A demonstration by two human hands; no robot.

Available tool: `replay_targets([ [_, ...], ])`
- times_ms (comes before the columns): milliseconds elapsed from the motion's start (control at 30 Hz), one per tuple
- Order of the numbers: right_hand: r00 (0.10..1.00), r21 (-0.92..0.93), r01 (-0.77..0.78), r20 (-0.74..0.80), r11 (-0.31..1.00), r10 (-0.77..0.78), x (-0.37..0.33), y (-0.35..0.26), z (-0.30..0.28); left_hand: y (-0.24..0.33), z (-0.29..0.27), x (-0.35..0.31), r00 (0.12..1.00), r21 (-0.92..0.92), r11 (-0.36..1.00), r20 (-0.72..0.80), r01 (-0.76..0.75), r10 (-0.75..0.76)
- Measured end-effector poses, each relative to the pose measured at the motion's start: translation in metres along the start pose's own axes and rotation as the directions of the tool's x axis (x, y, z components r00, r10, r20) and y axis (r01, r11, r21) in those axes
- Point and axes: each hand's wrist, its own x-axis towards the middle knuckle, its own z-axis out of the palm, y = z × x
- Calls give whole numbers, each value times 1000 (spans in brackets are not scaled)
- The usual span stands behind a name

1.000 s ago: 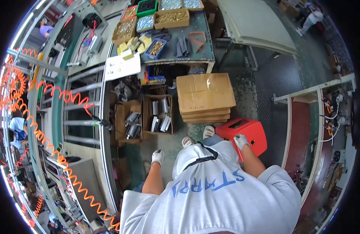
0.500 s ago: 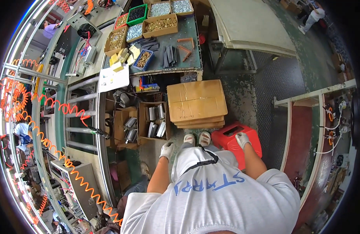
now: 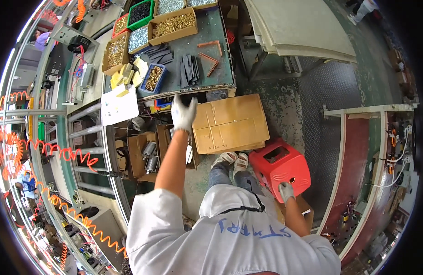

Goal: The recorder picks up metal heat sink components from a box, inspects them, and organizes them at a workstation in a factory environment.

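My left hand [image 3: 183, 113], in a white glove, reaches forward over the left side of a flat brown cardboard box [image 3: 232, 123]. Its fingers are spread apart and nothing is in them. Just beyond its fingertips runs the front edge of the green-topped workbench [image 3: 209, 55]. My right hand [image 3: 286, 190], also gloved, hangs low at the near side of a red plastic stool [image 3: 284, 166]. Its fingers are curled; what they hold, if anything, is hidden, and I cannot tell whether they touch the stool.
Screw-filled cartons [image 3: 172, 26], a blue bin [image 3: 153, 78] of brass-coloured screws, black strips [image 3: 189, 71] and orange brackets [image 3: 210, 63] lie on the bench. Cartons of metal cylinders [image 3: 149, 158] stand below. A roller conveyor [image 3: 90, 150] runs along the left, large boards [image 3: 307, 30] beyond.
My left hand has moved from beside my body forward to the bench edge, its fingers spreading. The right hand has dropped nearer to me along the stool. My view has shifted slightly.
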Motion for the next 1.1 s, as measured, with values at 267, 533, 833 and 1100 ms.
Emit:
replay_targets([
  [267, 993, 70, -114, 16, 991, 113, -84, -38, 13, 51, 55, 141, 944, 504, 853, 198, 132, -263],
  [533, 974, 311, -222, 111, 924, 197, -96, -73, 31, -1, 49, 151, 970, 499, 865, 235, -61, -67],
  [833, 980, 74, 43, 192, 996, -56, -70, -107, 11, -22, 45, 159, 989, 556, 827, 148, -81, -2],
  [1100, 966, 47, 17, 258, 999, -29, -70, -148, -12, -44, 37, 135, 986, 466, 869, 81, -164, 143],
])
